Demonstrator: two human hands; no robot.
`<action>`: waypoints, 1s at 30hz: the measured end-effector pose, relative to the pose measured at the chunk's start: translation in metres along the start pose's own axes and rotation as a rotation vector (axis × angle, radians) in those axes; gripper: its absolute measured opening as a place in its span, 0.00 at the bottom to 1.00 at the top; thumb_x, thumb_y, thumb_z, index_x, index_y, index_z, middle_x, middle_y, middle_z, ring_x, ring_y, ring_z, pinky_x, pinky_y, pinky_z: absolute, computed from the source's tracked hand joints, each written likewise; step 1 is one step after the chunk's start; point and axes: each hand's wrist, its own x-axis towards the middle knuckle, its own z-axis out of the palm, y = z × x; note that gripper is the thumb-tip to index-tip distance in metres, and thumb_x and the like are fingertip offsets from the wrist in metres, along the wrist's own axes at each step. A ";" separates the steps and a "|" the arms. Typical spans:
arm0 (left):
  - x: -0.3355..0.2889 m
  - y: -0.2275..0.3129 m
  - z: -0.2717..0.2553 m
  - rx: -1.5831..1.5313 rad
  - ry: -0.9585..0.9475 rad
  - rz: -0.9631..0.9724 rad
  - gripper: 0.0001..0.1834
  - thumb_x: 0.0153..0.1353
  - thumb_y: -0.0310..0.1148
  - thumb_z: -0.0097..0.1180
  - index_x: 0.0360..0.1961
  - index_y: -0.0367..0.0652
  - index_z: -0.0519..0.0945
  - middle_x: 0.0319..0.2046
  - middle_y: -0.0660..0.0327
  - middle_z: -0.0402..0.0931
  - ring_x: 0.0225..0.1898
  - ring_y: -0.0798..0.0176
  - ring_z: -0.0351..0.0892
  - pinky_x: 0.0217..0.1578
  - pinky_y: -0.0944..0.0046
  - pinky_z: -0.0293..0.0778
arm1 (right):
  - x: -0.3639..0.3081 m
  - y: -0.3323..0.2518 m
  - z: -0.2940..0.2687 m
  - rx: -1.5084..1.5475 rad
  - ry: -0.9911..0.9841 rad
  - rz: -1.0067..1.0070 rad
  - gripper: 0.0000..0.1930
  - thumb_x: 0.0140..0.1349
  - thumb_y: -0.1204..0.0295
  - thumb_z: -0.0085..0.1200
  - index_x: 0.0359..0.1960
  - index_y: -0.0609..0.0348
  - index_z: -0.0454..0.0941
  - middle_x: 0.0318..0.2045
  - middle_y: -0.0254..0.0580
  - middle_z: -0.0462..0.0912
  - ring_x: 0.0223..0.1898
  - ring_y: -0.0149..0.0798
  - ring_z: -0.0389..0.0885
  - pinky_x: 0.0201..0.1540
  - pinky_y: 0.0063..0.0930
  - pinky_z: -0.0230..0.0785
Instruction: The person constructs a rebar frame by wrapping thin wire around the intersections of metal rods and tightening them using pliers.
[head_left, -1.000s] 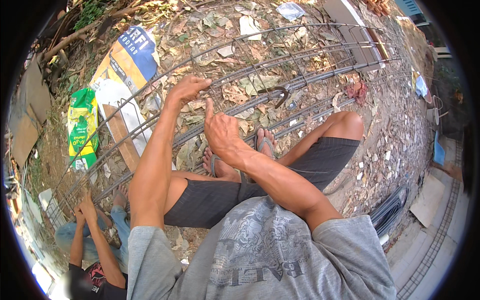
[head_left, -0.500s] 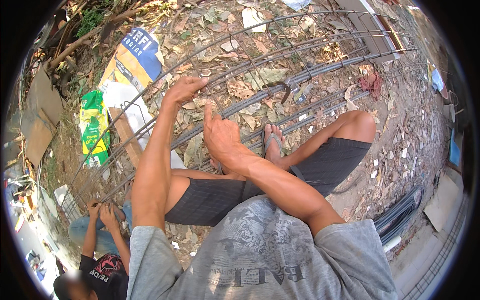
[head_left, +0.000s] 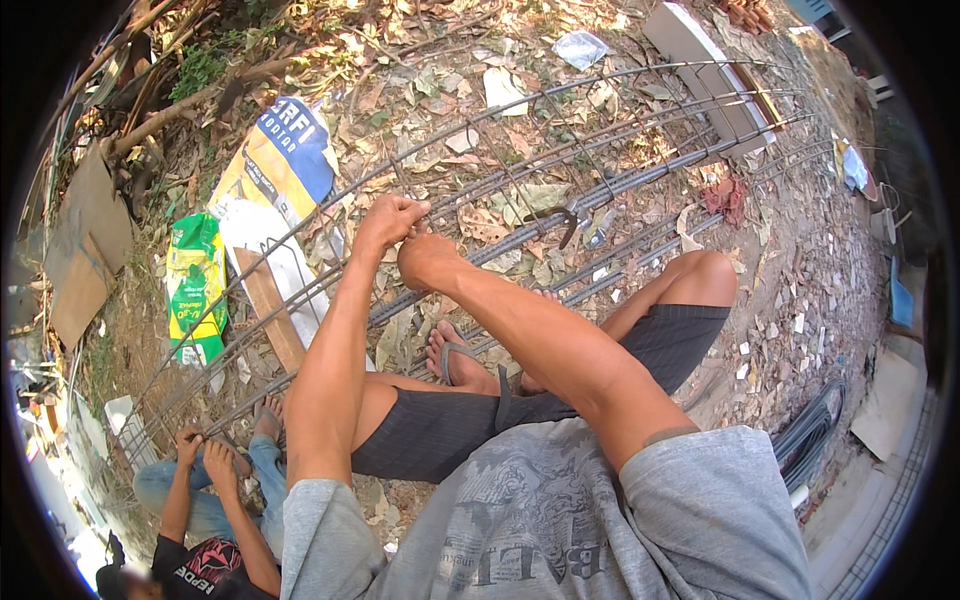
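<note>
A long cage of thin steel reinforcing bars (head_left: 600,188) runs slantwise across the ground in front of me, from lower left to upper right. My left hand (head_left: 388,222) is closed in a pinch at one of its upper bars, the fingertips touching the steel. Close beside it, just to the right and slightly nearer, my right hand (head_left: 428,260) is curled shut; its fingertips are hidden behind the hand. Whatever lies between the fingers is too small to make out. A pair of dark-handled pincers (head_left: 562,222) rests on the bars to the right.
At lower left a co-worker (head_left: 215,560) sits with both hands on the cage's end. A green-and-yellow bag (head_left: 196,285), a blue-and-yellow sack (head_left: 285,160) and a wooden board (head_left: 268,305) lie left. Grey panels (head_left: 705,75) support the far right end. Coiled dark tubing (head_left: 812,430) lies right.
My right hand has moved up against the left, its outstretched index finger now curled in. My left hand's fingers have drawn together. My legs have shifted, and the view has tilted.
</note>
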 end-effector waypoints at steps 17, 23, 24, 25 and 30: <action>0.025 -0.037 -0.002 -0.121 -0.166 0.005 0.29 0.72 0.55 0.56 0.33 0.35 0.87 0.28 0.59 0.85 0.25 0.67 0.77 0.26 0.62 0.67 | 0.004 -0.017 0.039 0.078 0.176 0.125 0.19 0.65 0.74 0.53 0.55 0.75 0.72 0.40 0.59 0.88 0.44 0.55 0.89 0.42 0.43 0.83; 0.015 -0.024 0.001 -0.048 -0.026 0.008 0.28 0.69 0.55 0.59 0.23 0.40 0.83 0.20 0.64 0.77 0.20 0.72 0.68 0.20 0.61 0.57 | -0.029 -0.024 0.049 -0.021 0.337 -0.007 0.12 0.61 0.75 0.55 0.45 0.66 0.81 0.37 0.58 0.88 0.42 0.56 0.88 0.45 0.52 0.75; 0.013 -0.019 0.006 0.093 0.016 0.019 0.27 0.68 0.53 0.60 0.26 0.37 0.85 0.21 0.57 0.80 0.22 0.65 0.74 0.25 0.56 0.64 | -0.027 -0.019 0.051 -0.022 0.324 -0.025 0.11 0.59 0.75 0.55 0.43 0.65 0.82 0.36 0.57 0.88 0.41 0.55 0.89 0.44 0.51 0.77; 0.010 -0.010 0.011 0.231 0.056 0.035 0.27 0.67 0.52 0.61 0.29 0.34 0.86 0.22 0.49 0.82 0.24 0.58 0.81 0.31 0.52 0.71 | -0.027 -0.015 0.050 -0.027 0.312 -0.039 0.11 0.58 0.75 0.56 0.41 0.65 0.83 0.35 0.57 0.88 0.40 0.55 0.89 0.42 0.51 0.78; 0.002 -0.018 0.017 0.353 0.254 0.170 0.26 0.66 0.53 0.58 0.30 0.37 0.88 0.27 0.44 0.84 0.30 0.41 0.84 0.39 0.48 0.77 | -0.059 -0.022 -0.043 -0.131 0.277 -0.058 0.11 0.56 0.74 0.58 0.38 0.67 0.86 0.31 0.60 0.88 0.35 0.57 0.90 0.39 0.48 0.82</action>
